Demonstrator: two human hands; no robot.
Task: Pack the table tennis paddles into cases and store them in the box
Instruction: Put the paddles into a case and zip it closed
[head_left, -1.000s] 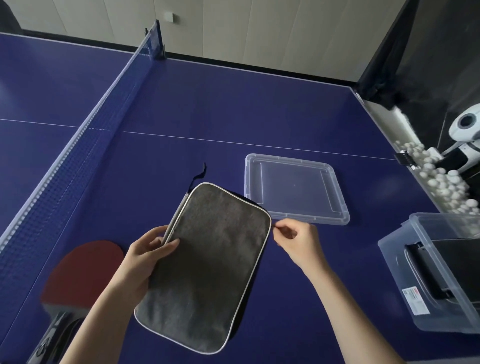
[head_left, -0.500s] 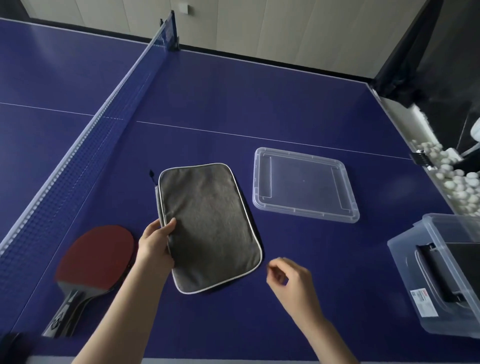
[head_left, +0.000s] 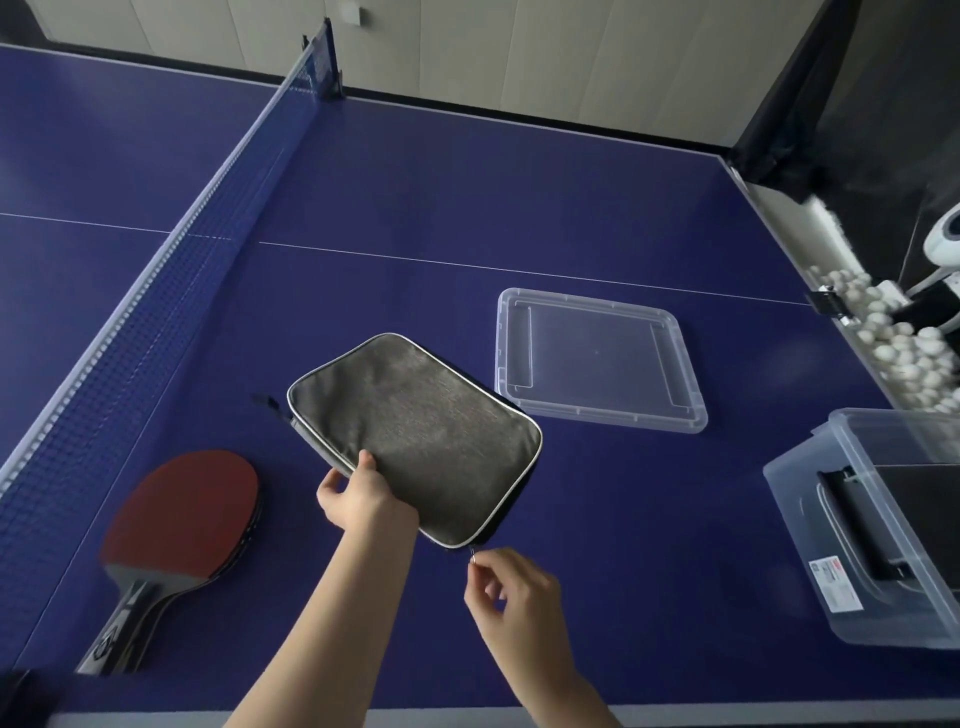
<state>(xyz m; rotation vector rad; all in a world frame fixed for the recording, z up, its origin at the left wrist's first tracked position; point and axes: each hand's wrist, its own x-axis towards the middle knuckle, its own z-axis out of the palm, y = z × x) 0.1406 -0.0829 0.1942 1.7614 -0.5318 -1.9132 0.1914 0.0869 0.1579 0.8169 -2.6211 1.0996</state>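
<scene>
The left hand (head_left: 358, 493) grips the near-left edge of the grey case (head_left: 415, 436), thumb underneath and fingers curled over the piping, and keeps it tipped up off the table (head_left: 467, 197). At about five o'clock from the case the right hand (head_left: 511, 597) has thumb and forefinger closed narrowly on something small and shiny at the case's near corner; I take it for the zip pull, though it is too tiny to be sure. The red paddle (head_left: 182, 514) lies flat at about eight o'clock from the case, well apart from it, so I judge this case has yet to be opened and filled. The clear lid (head_left: 597, 358) sits at two o'clock, the box (head_left: 800, 525) at the table's right edge at four o'clock, with something dark already inside. The risk I see is the zip: a pull pinched that lightly could slip out, or the slider could catch at the rounded corner and drag the whole case round, since only one edge is held. A hard tug might also swing the case into the lid. A firmer hold close to the slider would help.
</scene>
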